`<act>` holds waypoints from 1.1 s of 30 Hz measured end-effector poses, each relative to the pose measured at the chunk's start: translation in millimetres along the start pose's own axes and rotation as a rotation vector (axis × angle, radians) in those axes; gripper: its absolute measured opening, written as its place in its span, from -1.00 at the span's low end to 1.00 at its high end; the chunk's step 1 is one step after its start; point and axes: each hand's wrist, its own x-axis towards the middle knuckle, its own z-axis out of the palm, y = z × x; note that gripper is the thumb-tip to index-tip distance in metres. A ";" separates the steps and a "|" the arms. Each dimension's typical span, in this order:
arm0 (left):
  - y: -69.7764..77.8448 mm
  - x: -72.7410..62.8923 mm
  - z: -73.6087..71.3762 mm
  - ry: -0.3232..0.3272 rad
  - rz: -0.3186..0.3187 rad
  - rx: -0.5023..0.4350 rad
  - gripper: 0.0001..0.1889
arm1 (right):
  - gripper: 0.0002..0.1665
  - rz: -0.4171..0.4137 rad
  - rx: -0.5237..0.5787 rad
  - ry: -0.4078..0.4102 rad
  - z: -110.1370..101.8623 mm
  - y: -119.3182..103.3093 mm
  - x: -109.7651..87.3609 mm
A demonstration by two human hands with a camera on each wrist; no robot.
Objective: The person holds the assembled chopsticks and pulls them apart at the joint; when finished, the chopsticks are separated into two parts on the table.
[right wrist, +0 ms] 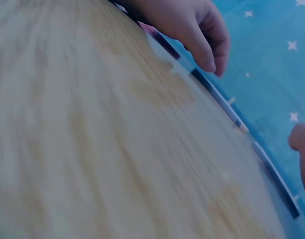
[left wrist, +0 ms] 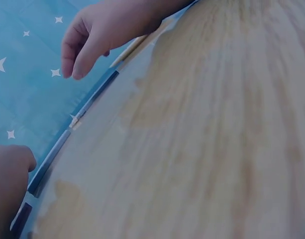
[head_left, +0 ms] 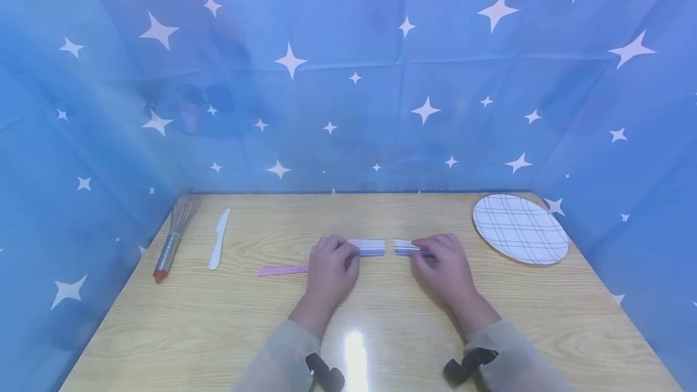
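Observation:
Several thin white and blue sticks lie side by side in two short sets, the left set (head_left: pixel 367 247) and the right set (head_left: pixel 404 247), with a narrow gap between their ends. Over the outer end of the left set is my left hand (head_left: pixel 331 262), its fingers loosely bent. My right hand (head_left: pixel 443 259) is at the outer end of the right set, thumb and forefinger apart around it in the head view. Both wrist views show fingertips just above the sticks, not around them. A pink strip (head_left: pixel 282 270) runs partly under my left hand.
A whisk (head_left: pixel 179 222) with a red handle end lies at the table's left edge, with a white knife (head_left: pixel 219 239) beside it. At the right edge is a white plate (head_left: pixel 520 228) with a checked line pattern. A blue starry curtain (head_left: pixel 348 95) surrounds the wooden table (head_left: pixel 403 319).

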 end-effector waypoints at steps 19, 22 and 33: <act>-8.2 -11.0 -18.8 0.050 0.061 0.004 -0.91 | -0.92 -0.046 0.039 -0.077 17.9 -21.1 2.0; -11.3 -12.8 -22.2 0.036 0.059 0.021 -0.92 | -0.91 -0.060 0.058 -0.099 25.0 -28.4 2.5; -34.3 -18.3 -48.6 -0.020 0.018 0.072 -0.82 | -0.94 -0.011 0.109 -0.217 51.4 -56.5 12.6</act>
